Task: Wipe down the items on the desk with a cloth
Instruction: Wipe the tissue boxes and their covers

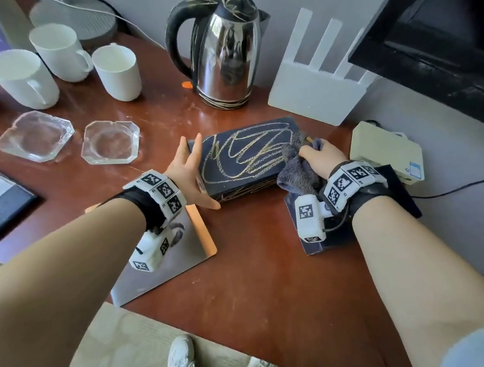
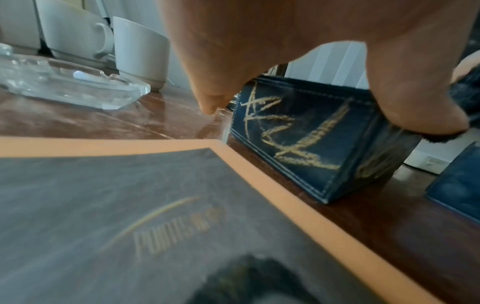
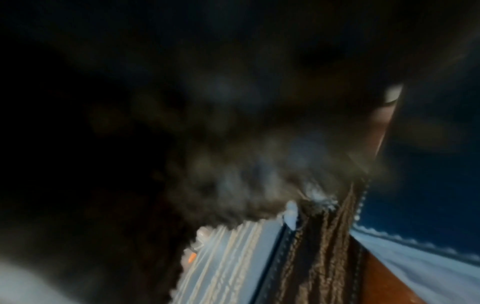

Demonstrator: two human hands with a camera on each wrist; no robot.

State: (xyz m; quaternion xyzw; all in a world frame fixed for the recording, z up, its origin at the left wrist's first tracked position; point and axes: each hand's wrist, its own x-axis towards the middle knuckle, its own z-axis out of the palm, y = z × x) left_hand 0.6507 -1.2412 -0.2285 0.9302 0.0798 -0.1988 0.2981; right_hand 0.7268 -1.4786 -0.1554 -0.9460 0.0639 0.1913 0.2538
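Note:
A dark navy box [image 1: 247, 156] scrawled with gold lines lies in the middle of the brown desk [image 1: 256, 255]. My left hand [image 1: 193, 173] braces its left end, fingers straight along the side and thumb at the front lower corner. My right hand [image 1: 319, 155] grips a bunched grey cloth [image 1: 296, 171] against the box's right end. In the left wrist view the box [image 2: 306, 135] sits just past my fingers [image 2: 207, 88]. The right wrist view is dark and blurred, mostly filled by the cloth [image 3: 233, 148].
A steel kettle [image 1: 224, 50], three white mugs [image 1: 118, 72] and two glass ashtrays [image 1: 111, 142] stand behind and to the left. A white router [image 1: 312, 92], a TV [image 1: 441, 34] and a beige device [image 1: 384, 153] are on the right. An orange-edged folder [image 1: 168, 263] lies under my left wrist.

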